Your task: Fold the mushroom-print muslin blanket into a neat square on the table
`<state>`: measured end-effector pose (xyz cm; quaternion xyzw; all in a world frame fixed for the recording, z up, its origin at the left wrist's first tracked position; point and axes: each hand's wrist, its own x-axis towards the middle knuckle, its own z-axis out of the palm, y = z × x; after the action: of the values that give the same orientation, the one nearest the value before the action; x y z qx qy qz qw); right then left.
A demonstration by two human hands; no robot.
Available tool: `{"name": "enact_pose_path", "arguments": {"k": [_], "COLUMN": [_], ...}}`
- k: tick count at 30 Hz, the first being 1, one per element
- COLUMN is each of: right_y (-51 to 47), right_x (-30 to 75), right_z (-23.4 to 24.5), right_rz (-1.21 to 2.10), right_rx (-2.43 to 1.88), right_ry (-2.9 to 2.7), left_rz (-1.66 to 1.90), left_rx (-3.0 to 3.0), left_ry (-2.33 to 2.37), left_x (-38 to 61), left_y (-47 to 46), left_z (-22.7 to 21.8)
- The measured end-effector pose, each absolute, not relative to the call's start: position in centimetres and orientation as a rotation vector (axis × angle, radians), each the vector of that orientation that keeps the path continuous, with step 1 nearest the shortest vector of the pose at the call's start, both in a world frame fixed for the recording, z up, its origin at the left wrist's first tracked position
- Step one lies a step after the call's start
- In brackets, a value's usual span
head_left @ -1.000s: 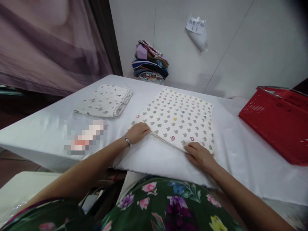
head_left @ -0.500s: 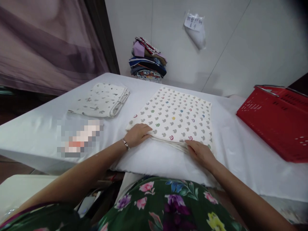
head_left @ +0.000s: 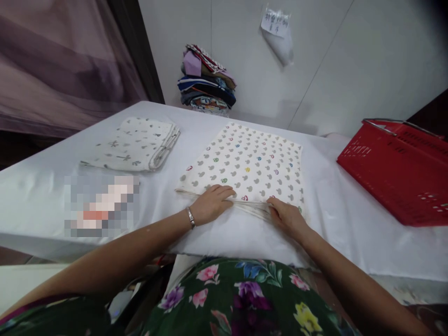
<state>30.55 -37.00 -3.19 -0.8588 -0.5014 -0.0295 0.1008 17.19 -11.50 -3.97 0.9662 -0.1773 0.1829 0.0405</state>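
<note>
A white cloth with a grey and coloured mushroom print point(head_left: 241, 161) lies folded flat on the table in front of me. Along its near edge, left of the middle, my left hand point(head_left: 213, 205) is closed, its fingers over the top layer and its thumb lower down. My right hand point(head_left: 287, 217) pinches the same edge near the right corner. Between the hands the edge shows several layers, with a lower one sticking out toward me. To the left rests a second folded white cloth point(head_left: 131, 144) with small grey motifs.
A white sheet covers the table point(head_left: 325, 233). On the right stands a red plastic basket point(head_left: 395, 172). A stack of folded clothes point(head_left: 207, 81) is against the wall, where a paper note point(head_left: 277, 32) hangs. At the left front lies a blurred-out item point(head_left: 103, 205).
My left hand has slid right along the near edge, closer to my right hand. The right hand keeps its place on the cloth. The whole view has shifted slightly.
</note>
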Motion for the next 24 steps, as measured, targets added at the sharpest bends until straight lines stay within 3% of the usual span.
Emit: {"name": "enact_pose_path", "arguments": {"k": [24], "right_y": [-37.7], "right_x": [29.7], "right_z": [-2.6], "right_rz": [-0.101], "right_rx": [-2.523], "right_ry": [-1.632], "left_rz": [0.520], "left_rx": [2.888], "left_ry": [-0.600], "left_x": [17.2], "left_y": [-12.9], "left_z": [-4.2]}}
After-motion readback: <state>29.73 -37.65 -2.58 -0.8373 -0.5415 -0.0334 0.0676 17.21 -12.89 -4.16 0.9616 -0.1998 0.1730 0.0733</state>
